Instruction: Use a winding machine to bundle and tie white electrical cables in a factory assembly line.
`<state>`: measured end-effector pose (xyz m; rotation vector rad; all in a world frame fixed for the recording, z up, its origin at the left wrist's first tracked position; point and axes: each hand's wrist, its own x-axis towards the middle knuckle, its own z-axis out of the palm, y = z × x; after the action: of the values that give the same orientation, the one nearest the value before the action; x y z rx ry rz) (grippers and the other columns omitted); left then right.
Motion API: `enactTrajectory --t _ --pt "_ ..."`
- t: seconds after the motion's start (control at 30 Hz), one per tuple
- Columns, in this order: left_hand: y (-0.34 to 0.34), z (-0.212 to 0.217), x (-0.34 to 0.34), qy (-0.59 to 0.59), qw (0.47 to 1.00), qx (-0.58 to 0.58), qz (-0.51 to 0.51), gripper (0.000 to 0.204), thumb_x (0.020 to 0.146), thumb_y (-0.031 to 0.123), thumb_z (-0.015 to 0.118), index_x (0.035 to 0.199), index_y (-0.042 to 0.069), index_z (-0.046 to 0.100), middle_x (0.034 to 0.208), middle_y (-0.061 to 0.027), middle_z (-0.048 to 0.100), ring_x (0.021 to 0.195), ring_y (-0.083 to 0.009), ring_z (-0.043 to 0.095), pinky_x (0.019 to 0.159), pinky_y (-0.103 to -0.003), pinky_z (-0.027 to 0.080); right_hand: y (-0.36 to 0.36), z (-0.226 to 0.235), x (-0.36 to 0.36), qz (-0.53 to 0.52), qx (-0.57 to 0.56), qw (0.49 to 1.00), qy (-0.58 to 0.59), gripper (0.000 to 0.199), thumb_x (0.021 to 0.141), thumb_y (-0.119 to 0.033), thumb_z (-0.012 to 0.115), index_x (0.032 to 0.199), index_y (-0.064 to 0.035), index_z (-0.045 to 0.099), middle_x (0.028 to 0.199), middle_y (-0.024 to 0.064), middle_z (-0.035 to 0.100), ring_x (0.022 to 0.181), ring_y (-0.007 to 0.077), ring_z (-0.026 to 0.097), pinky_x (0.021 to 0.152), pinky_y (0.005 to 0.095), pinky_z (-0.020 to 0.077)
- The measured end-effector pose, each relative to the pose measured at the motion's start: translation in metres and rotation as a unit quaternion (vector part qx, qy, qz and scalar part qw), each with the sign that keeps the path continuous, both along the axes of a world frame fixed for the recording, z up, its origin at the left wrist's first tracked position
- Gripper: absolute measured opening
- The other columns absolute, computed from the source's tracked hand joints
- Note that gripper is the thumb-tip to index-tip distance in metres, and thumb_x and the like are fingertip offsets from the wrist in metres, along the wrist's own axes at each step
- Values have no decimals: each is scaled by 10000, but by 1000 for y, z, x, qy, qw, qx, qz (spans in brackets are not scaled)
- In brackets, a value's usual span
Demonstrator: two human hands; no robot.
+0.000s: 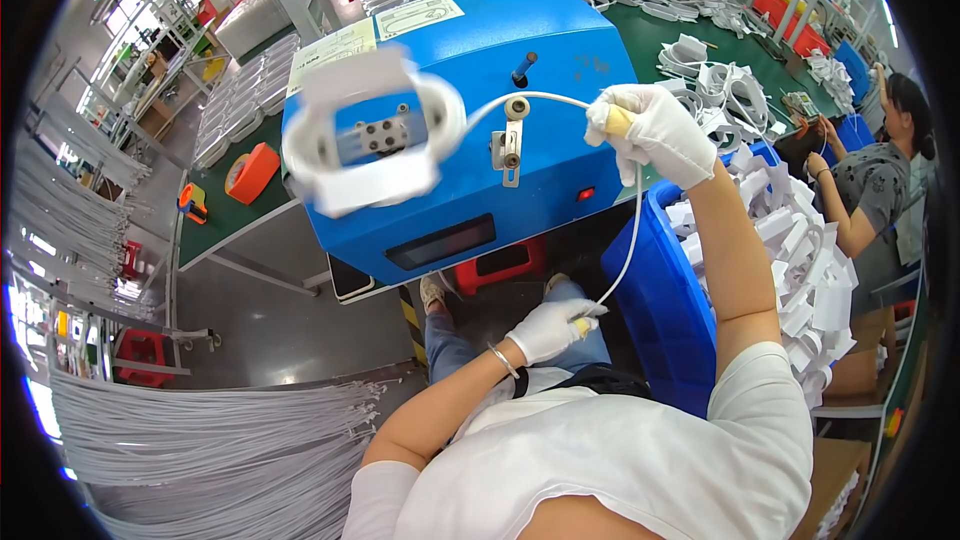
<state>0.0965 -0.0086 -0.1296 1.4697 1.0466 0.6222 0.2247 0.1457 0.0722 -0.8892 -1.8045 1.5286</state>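
Note:
A white cable runs between my two hands and on to a blurred white winding frame on the front of a blue machine. My right hand, in a white glove with yellowish fingertips, is closed around the cable at the machine's right side. Lower down, over my lap, my gloved left hand pinches the same cable. Between the frame and my right hand the cable arches over a small metal roller bracket. What is wound on the frame is too smeared to make out.
To my right stands a blue bin heaped with white wrapped pieces. Long white cables hang at left. Coiled bundles cover the green table. An orange tape dispenser lies left of the machine. A co-worker sits at right.

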Motion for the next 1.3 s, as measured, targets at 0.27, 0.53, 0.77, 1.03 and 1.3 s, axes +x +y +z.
enactTrajectory --t 0.27,0.53,0.77,1.03,1.3 --pt "0 85 -50 259 943 176 -116 407 869 293 527 1225 96 553 1057 -151 628 957 -312 605 837 -403 473 -1 9 -20 -15 184 981 -54 89 806 14 590 819 -44 656 728 6 606 537 53 532 436 158 448" --pt "-15 286 -158 250 908 335 5 297 730 -60 596 993 41 689 844 -47 658 756 -116 605 689 -252 490 60 35 -38 -101 716 679 -123 87 810 -169 664 823 -86 640 725 74 590 652 219 605 580 285 490" --pt "44 312 -175 243 825 482 165 261 782 -57 582 1001 37 687 895 -39 668 798 -87 586 738 -216 476 87 66 -101 -33 808 583 -82 107 835 -215 631 871 -116 616 749 58 597 700 201 627 614 289 513" --pt "-24 297 -174 165 892 337 253 206 816 -59 566 992 -18 666 946 -51 669 803 -97 592 738 -229 471 55 39 -18 -80 746 628 -206 148 785 -227 675 777 -92 615 679 69 572 615 206 595 546 305 467" --pt "-42 167 -151 -40 974 96 200 312 882 125 613 1126 -69 593 1103 -144 636 994 -194 609 872 -309 484 -56 -26 31 40 201 960 -190 148 802 -148 688 732 -22 659 647 63 617 598 126 571 584 260 452"
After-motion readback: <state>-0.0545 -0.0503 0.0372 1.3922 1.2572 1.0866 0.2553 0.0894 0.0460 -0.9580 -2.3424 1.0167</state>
